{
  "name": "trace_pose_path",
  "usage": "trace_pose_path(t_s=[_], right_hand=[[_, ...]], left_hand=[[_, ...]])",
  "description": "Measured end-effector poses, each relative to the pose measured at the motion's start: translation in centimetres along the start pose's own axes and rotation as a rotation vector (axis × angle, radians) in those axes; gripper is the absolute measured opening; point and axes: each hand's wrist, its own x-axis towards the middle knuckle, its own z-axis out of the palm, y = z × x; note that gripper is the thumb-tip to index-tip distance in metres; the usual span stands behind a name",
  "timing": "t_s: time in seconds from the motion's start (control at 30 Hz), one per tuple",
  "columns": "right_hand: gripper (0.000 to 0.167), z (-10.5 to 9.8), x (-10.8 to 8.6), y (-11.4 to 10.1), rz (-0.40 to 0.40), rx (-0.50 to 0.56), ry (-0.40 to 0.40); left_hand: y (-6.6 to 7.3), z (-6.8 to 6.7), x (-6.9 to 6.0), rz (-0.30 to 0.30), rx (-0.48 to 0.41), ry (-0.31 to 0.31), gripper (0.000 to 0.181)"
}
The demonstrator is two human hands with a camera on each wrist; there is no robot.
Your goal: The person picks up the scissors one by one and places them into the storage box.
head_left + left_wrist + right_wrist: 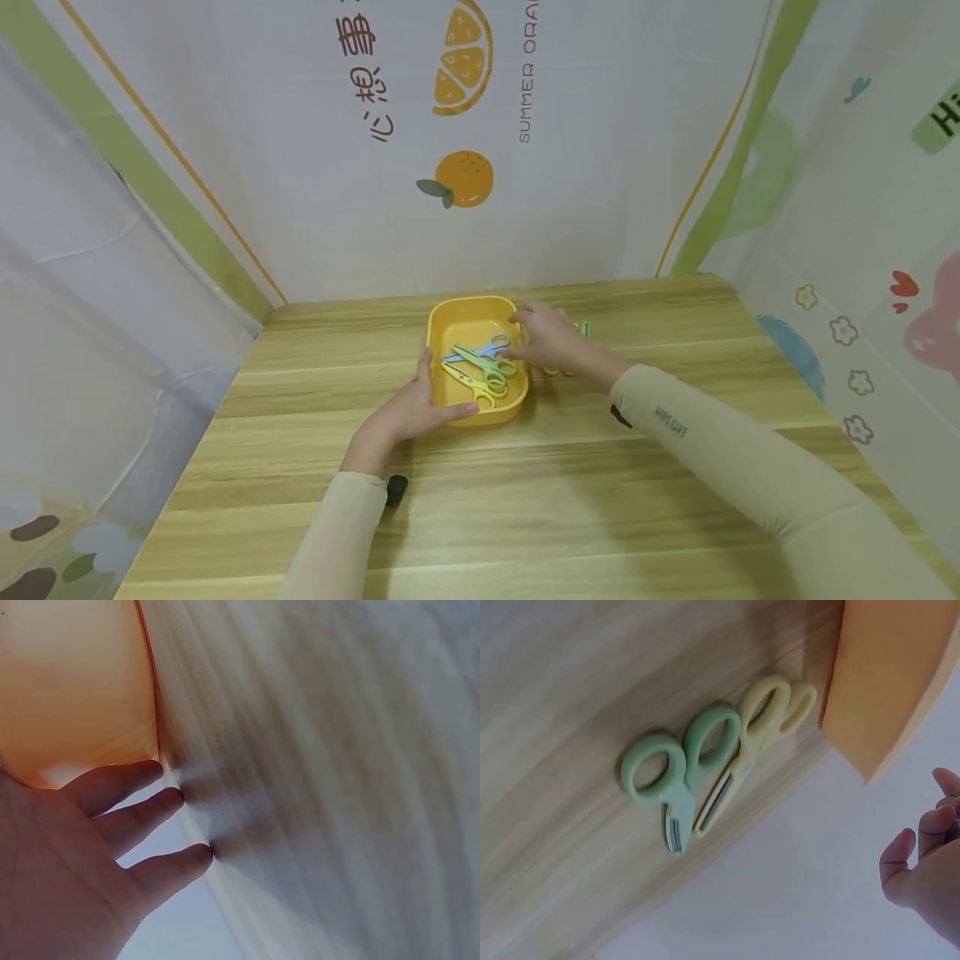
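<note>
A yellow tray [471,317] holds blue scissors [497,342], green scissors [480,360] and yellow scissors [466,379], lying across one another. My left hand [408,410] lies against the tray's near left corner, thumb along the front rim. In the left wrist view its straight fingers [142,821] spread beside the tray wall [75,690]. Over the right rim is my right hand [551,335], thumb and forefinger apart near the blue handles, with nothing seen between them. Outside the tray, another green pair of scissors [677,793] and a pale yellow pair [741,765] lie side by side.
The wooden table [487,517] runs back to a white cloth wall [600,183] printed with oranges and lettering. More printed cloth hangs at both sides. Small black items [396,490] show at the wrists. My right hand partly hides the two scissors outside the tray.
</note>
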Motion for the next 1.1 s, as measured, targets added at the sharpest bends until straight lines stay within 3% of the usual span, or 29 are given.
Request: trace_pose_path(t_s=[0.57, 1.1], right_hand=[[0.079, -1.7, -0.7, 1.9, 0.051, 0.038, 0.000], [0.071, -1.3, -2.4, 5.7, 0.120, 0.038, -0.013]], left_hand=[[-0.2, 0.0, 0.2, -0.002, 0.005, 0.001, 0.146], [-0.2, 0.1, 0.2, -0.003, 0.011, -0.002, 0.145]])
